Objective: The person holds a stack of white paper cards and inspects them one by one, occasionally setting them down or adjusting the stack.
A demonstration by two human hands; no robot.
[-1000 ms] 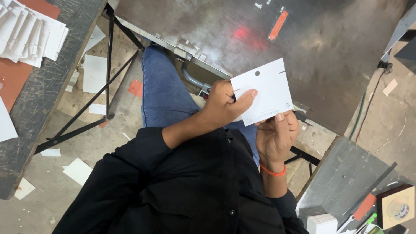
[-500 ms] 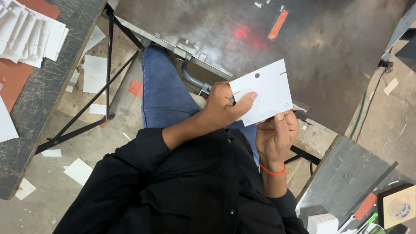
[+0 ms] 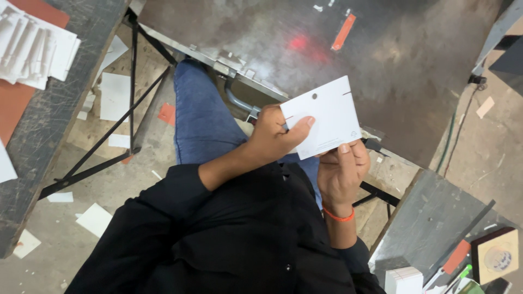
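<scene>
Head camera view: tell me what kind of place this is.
Probably a small paper or card-cutting workshop. Both hands hold a punched white card over a worn metal work table, stacked white cards sit on a side bench, and paper offcuts litter the floor.

Open room across the metal surface (image 3: pixel 392 60) in the upper centre; only an orange strip (image 3: pixel 344 31) lies there. Card stack (image 3: pixel 38 49) crowds the upper left.

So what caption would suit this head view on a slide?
Both hands, left hand and right hand, hold a white punched card above a metal worktable.
</scene>
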